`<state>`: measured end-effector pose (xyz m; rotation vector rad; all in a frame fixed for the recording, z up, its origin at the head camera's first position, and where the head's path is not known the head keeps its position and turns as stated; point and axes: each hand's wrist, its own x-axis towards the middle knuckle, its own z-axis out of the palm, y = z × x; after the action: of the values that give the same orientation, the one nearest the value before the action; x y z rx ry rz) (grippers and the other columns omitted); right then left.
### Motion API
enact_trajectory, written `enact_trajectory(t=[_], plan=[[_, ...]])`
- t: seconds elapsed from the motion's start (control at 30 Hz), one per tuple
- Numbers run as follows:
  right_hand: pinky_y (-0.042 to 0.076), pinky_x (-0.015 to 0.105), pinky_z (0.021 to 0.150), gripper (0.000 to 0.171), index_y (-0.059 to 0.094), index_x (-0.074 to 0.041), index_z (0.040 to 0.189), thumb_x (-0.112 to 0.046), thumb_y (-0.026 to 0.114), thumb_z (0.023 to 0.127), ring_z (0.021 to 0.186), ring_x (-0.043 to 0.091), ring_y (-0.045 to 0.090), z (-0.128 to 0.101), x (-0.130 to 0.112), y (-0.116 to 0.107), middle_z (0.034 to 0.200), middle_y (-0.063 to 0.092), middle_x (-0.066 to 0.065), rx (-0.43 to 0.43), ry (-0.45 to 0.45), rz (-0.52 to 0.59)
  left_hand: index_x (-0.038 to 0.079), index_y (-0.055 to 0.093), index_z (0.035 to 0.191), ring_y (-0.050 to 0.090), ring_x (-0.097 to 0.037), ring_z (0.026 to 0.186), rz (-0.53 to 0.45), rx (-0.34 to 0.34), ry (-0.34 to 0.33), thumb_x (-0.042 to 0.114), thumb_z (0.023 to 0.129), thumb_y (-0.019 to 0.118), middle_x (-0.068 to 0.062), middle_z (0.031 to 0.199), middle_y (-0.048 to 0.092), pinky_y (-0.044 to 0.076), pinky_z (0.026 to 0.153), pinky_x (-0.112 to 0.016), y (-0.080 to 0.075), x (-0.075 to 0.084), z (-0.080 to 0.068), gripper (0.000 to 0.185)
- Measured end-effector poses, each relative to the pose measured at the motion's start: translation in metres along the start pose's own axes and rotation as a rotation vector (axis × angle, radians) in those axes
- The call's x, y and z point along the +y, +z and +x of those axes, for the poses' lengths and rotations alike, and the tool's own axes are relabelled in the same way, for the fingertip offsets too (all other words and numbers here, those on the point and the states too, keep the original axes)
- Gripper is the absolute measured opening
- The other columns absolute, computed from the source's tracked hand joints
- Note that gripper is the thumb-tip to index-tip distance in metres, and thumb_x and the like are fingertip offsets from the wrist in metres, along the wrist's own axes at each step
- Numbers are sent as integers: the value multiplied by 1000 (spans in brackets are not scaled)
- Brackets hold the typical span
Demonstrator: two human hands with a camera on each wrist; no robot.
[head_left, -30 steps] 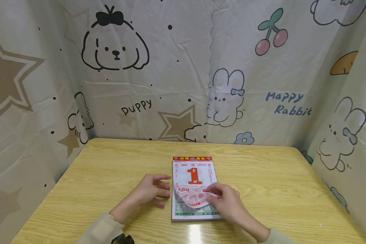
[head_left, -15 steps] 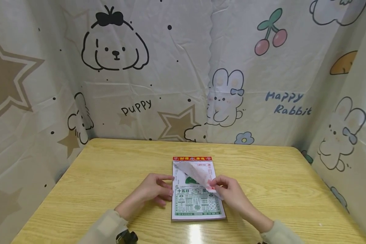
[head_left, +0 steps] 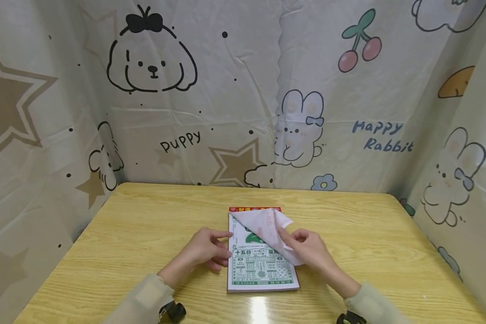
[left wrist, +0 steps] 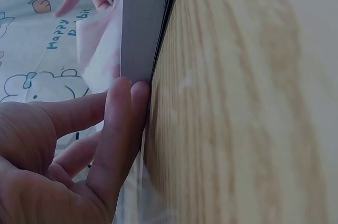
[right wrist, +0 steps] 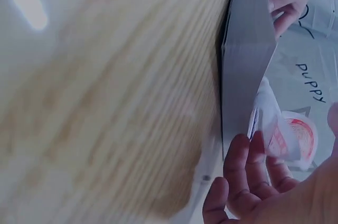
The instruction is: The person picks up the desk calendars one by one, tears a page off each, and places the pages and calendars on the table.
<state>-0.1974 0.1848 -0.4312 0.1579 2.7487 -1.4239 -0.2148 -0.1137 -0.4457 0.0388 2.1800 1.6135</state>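
A thick tear-off calendar (head_left: 261,270) lies on the table with a green-printed leaf facing up. Its thin top page (head_left: 255,220) is folded diagonally across the upper right, pale back showing, and covers part of the red header strip. My left hand (head_left: 208,247) rests its fingertips against the calendar's left edge; the left wrist view has these fingers (left wrist: 117,113) at the side of the block. At the right edge is my right hand (head_left: 309,247), its thumb beside the folded page. In the right wrist view its fingers (right wrist: 240,166) reach the block's side, with the thumb spread apart.
The light wooden table (head_left: 166,207) extends around the calendar. Behind and at both sides hangs a pale curtain (head_left: 235,103) printed with cartoon animals and stars. Dark straps and devices (head_left: 172,311) sit at the sleeve cuffs.
The red-numbered page has been lifted from the lower right and folded up and back, uncovering the green leaf. My right hand pinched its corner earlier and has loosened. My left hand has moved against the edge.
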Motion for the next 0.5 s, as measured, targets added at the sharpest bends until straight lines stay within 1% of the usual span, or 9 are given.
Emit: enact_trajectory(t=[0.07, 0.17, 0.27, 0.33, 0.4, 0.43, 0.47, 0.5], plan=[[39, 29, 66, 59, 69, -9, 83, -67, 69, 93, 82, 18, 52, 3, 1, -1, 83, 61, 1, -8, 21, -11, 5, 64, 146, 75, -23, 70, 2, 1, 0, 1, 88, 84, -14, 95, 70, 65, 56, -35, 0, 1, 0, 61], [36, 30, 64, 60, 68, -9, 81, -67, 67, 95, 80, 18, 50, 8, 2, -3, 81, 58, 1, -28, 42, -7, 4, 64, 145, 75, -23, 70, 2, 3, 2, 0, 88, 84, -15, 95, 69, 65, 56, -35, 0, 2, -1, 61], [38, 29, 64, 59, 69, -9, 79, -65, 67, 96, 78, 18, 51, 12, 2, -5, 78, 60, 0, -29, 27, -14, 3, 64, 145, 75, -22, 69, 0, 1, 9, 0, 88, 84, -15, 95, 69, 65, 55, -34, 0, 3, -2, 60], [40, 29, 67, 57, 69, -8, 78, -62, 66, 98, 79, 18, 52, 14, 2, -6, 78, 62, 0, -19, 17, -13, 3, 63, 145, 74, -22, 68, -3, -1, 13, -1, 89, 83, -15, 95, 69, 65, 55, -34, 0, 3, -3, 60], [44, 28, 69, 53, 69, -7, 78, -55, 66, 100, 79, 17, 55, 16, 2, -7, 78, 64, 1, -7, 12, 16, 2, 63, 146, 74, -22, 68, -4, -5, 15, -2, 89, 82, -15, 95, 70, 65, 55, -34, -1, 3, -3, 60], [46, 28, 70, 50, 69, -6, 79, -50, 67, 101, 80, 17, 57, 17, 3, -8, 80, 65, 2, -4, 12, 41, 2, 63, 146, 74, -22, 68, -3, -6, 14, -2, 89, 82, -15, 95, 70, 65, 55, -34, -1, 3, -3, 60], [48, 27, 70, 45, 70, -5, 82, -45, 67, 102, 81, 18, 60, 18, 3, -8, 83, 68, 3, -4, 14, 75, 2, 63, 146, 74, -22, 68, -3, -7, 13, -2, 89, 82, -15, 94, 70, 65, 55, -34, -1, 3, -3, 60], [49, 26, 68, 39, 70, -4, 84, -39, 68, 102, 80, 19, 62, 19, 3, -8, 83, 68, 5, -6, 21, 121, 2, 63, 146, 74, -22, 68, -2, -8, 12, -2, 89, 82, -15, 94, 70, 65, 55, -34, -1, 3, -3, 60]])
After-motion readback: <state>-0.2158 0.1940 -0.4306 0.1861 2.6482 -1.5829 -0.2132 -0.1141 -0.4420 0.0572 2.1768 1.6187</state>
